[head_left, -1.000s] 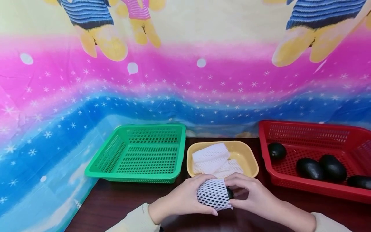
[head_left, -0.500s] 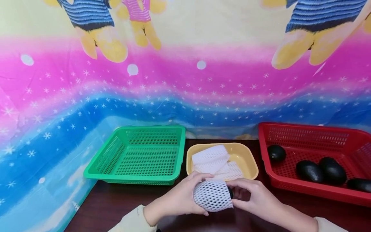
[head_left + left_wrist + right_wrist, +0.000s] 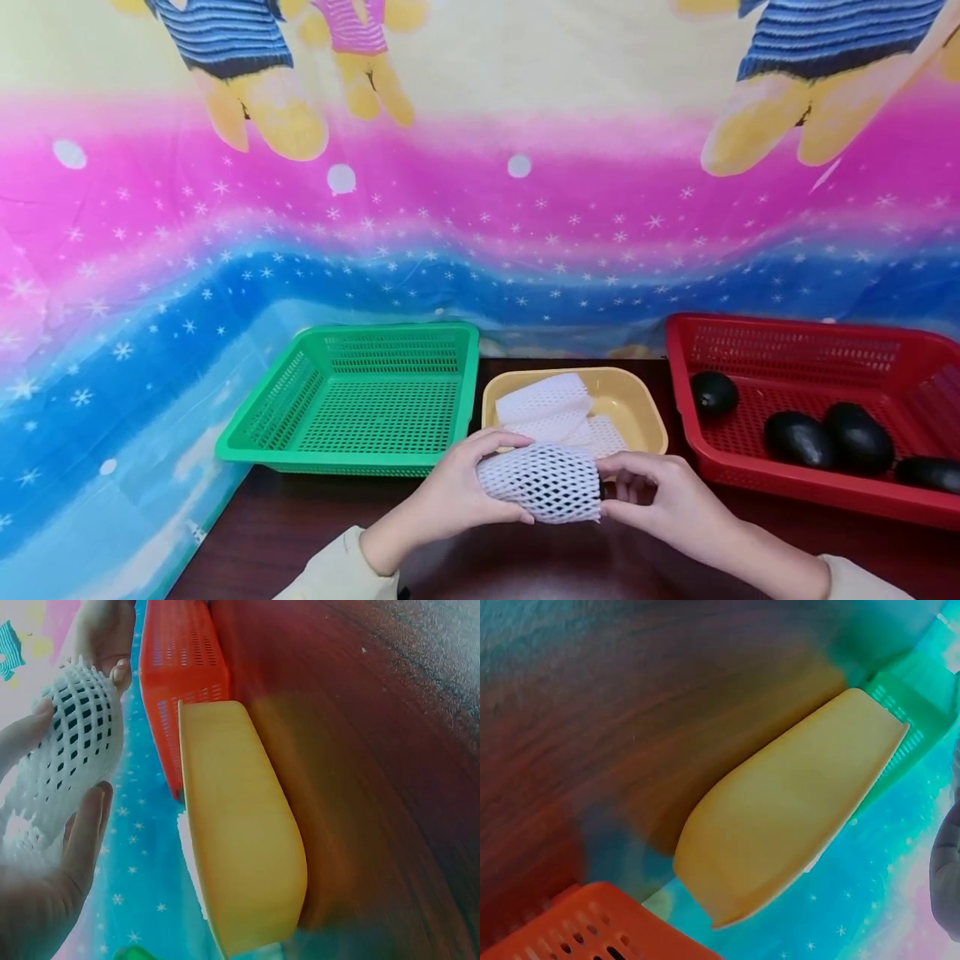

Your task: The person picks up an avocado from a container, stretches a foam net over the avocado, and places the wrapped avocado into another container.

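Left hand (image 3: 456, 485): clamped round white net (image 3: 546, 483), left end | right hand (image 3: 678, 502): pinching its right rim

Left basket (image 3: 337, 463): lower left, on table (image 3: 247, 533)
Right basket (image 3: 795, 354): lower right
Fruits (image 3: 798, 439): in right basket
Tub (image 3: 633, 412): between baskets
Nets (image 3: 543, 408): in tub
Held net (image 3: 543, 483): bottom middle, between left hand (image 3: 453, 483) and right hand (image 3: 671, 504)
Cloth (image 3: 480, 208): behind, upper frame

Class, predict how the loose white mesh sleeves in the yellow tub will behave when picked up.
The white mesh sleeves are probably light, being full of holes. Lying flattened, they look likely to flop. Overlapping, two might lift together.
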### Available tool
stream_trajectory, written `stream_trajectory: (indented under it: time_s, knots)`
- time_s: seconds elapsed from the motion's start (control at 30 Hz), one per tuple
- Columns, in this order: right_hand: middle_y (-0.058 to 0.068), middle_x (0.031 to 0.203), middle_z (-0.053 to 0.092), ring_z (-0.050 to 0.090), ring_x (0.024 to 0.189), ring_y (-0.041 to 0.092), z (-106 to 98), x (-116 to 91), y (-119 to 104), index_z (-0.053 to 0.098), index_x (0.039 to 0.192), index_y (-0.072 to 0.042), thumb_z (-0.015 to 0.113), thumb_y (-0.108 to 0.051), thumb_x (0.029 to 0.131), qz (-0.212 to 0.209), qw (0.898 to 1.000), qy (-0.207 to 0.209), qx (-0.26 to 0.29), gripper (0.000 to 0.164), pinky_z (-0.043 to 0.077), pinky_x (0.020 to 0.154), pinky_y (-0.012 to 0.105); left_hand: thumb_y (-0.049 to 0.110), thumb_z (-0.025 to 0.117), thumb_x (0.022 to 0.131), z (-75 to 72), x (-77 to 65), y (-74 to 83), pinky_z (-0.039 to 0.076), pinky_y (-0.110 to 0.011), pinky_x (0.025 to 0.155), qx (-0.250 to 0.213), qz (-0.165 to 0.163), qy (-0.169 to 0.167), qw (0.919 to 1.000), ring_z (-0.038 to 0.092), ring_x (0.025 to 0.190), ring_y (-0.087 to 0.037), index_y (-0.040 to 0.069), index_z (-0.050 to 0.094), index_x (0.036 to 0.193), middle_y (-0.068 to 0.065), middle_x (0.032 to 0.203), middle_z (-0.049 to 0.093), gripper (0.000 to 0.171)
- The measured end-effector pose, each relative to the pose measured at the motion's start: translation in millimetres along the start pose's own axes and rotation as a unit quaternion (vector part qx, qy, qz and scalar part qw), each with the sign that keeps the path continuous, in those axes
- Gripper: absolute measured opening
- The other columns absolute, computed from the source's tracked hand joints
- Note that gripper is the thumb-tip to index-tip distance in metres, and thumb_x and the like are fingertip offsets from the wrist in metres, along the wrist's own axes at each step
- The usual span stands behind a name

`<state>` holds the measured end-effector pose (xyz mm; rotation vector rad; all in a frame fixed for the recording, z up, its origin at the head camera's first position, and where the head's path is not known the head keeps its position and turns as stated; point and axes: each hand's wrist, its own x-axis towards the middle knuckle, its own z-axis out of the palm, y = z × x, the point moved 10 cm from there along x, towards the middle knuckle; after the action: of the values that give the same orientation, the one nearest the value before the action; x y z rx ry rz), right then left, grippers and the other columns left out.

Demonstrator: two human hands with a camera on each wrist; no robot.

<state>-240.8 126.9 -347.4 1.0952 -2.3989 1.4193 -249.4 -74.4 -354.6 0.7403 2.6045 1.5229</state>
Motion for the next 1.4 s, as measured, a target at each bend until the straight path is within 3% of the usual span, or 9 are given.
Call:
stream_trajectory:
  time_s: [0.2,0.57,0.97,1.23,1.4]
  knots:
    - [-0.009,0.096,0.07,0.058,0.068,0.004,-1,-4,1,0.076,0.107,0.001,0.087,0.007,0.073,-0.035,0.999,0.041,-0.004,0.037,0.047,0.055,0.022,0.022,0.097,0.069,7.4,0.2,-4.7,0.047,-0.034,0.098,-0.044,-0.01,-0.026,0.9986,0.056,0.121,-0.015,0.03,0.064,0.139,0.012,0.137,0.06,0.078]
    - [-0.009,0.083,0.064,0.052,0.064,0.002,6,0,-13,0.078,0.104,-0.012,0.087,0.007,0.073,-0.089,0.995,0.036,-0.004,0.038,0.042,0.054,0.014,0.019,0.097,0.069,16.3,1.8,-0.2,0.044,-0.033,0.104,-0.035,0.003,-0.076,0.9965,0.053,0.125,-0.011,0.029,0.058,0.146,0.01,0.142,0.057,0.087]
    - [-0.017,0.072,0.058,0.049,0.06,-0.004,17,0,-6,0.077,0.095,-0.016,0.084,0.005,0.075,-0.038,0.999,0.021,0.01,0.03,0.042,0.048,0.017,0.014,0.097,0.069,24.5,0.3,-2.8,0.046,-0.029,0.1,-0.019,0.001,-0.1,0.9948,0.056,0.117,-0.009,0.026,0.057,0.146,0.007,0.136,0.06,0.088]
    - [-0.016,0.072,0.058,0.049,0.062,-0.004,23,2,-5,0.076,0.1,-0.015,0.083,0.002,0.079,-0.04,0.999,-0.012,0.014,0.028,0.042,0.049,0.017,0.019,0.095,0.071,27.2,-3.0,-6.9,0.049,-0.028,0.095,-0.043,-0.009,-0.113,0.9926,0.058,0.111,-0.009,0.021,0.056,0.14,0.011,0.127,0.062,0.08]
    - [-0.016,0.079,0.063,0.05,0.065,-0.004,27,2,-6,0.077,0.108,-0.012,0.083,-0.003,0.082,-0.049,0.998,-0.036,0.008,0.028,0.044,0.051,0.018,0.022,0.094,0.073,30.5,-6.9,-10.3,0.048,-0.028,0.095,-0.04,-0.012,-0.122,0.9916,0.058,0.111,-0.008,0.025,0.053,0.142,0.011,0.128,0.06,0.081]
